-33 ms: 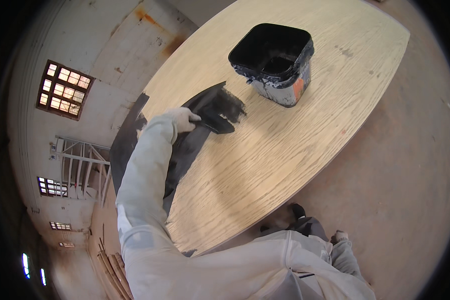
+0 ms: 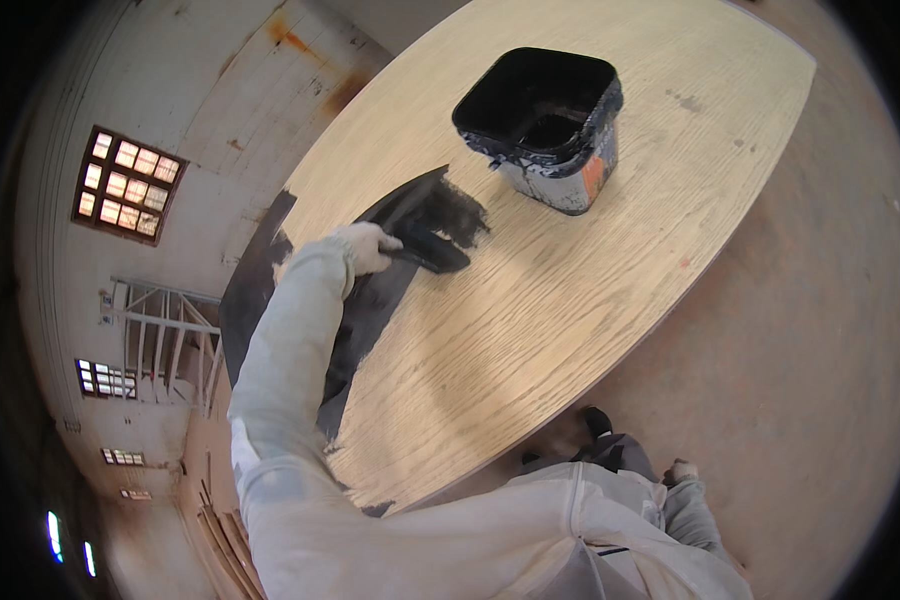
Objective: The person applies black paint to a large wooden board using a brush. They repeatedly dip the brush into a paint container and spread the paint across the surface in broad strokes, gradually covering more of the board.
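My left hand (image 2: pixel 370 247) is closed on a flat, wide tool coated in black, a paint spreader (image 2: pixel 432 250) by its look, pressed to the pale wood-grained board (image 2: pixel 530 330). Around it lies a wet-looking black coat (image 2: pixel 370 310), with a ragged patch reaching past the tool. Beyond the tool, to the right, stands an open square bucket (image 2: pixel 560 185) with black smears on its rim and dark contents inside. Low at my right side hangs my right hand (image 2: pixel 681 472), its fingers curled, apart from the board, with nothing visible in it.
The board's curved right edge (image 2: pixel 660 305) borders the brown floor (image 2: pixel 770 350). On the left, a white metal frame (image 2: pixel 175 335) stands by the wall, with long wooden pieces (image 2: pixel 220 540) farther down. My shoe (image 2: pixel 597 420) shows near the board's lower edge.
The view has shifted very slightly. My left hand and the tool stay at nearly the same place on the board; my right hand has not visibly moved.
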The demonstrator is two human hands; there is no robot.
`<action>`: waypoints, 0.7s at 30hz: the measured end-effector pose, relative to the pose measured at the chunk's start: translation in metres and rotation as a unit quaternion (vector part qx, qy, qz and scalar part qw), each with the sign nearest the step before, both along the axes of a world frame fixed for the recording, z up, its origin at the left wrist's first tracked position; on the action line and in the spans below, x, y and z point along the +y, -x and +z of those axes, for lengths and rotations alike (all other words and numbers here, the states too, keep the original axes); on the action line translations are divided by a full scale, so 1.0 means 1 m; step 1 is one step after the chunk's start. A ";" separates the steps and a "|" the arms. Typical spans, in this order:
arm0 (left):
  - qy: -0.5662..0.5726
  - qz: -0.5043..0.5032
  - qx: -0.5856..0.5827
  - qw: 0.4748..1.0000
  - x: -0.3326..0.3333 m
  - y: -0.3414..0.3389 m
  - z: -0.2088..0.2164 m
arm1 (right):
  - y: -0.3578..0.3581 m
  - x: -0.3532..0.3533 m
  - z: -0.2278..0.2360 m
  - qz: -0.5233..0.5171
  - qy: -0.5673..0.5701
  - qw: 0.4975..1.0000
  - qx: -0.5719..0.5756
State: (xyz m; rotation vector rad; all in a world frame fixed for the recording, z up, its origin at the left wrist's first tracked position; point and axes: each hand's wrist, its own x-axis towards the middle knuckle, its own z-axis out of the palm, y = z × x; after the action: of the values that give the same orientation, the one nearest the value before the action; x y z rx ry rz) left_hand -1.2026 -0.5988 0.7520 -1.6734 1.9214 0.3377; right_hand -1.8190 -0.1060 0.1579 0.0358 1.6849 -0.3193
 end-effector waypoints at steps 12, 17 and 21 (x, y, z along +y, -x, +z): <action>0.004 -0.023 0.003 1.000 0.033 0.057 0.007 | 0.032 -0.017 -0.059 -0.008 -0.009 0.999 -0.038; 0.015 0.074 0.019 0.997 0.040 0.009 0.007 | 0.017 -0.062 -0.017 -0.024 -0.001 0.993 -0.111; -0.004 0.053 0.011 0.999 0.068 0.022 0.006 | -0.003 -0.073 0.007 0.048 0.018 0.999 0.009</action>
State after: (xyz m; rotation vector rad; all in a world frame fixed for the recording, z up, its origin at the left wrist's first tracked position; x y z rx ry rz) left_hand -1.2250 -0.5308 0.7576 -1.7777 1.8479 0.4061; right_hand -1.8160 -0.1789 0.1649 -0.0749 1.6921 -0.2774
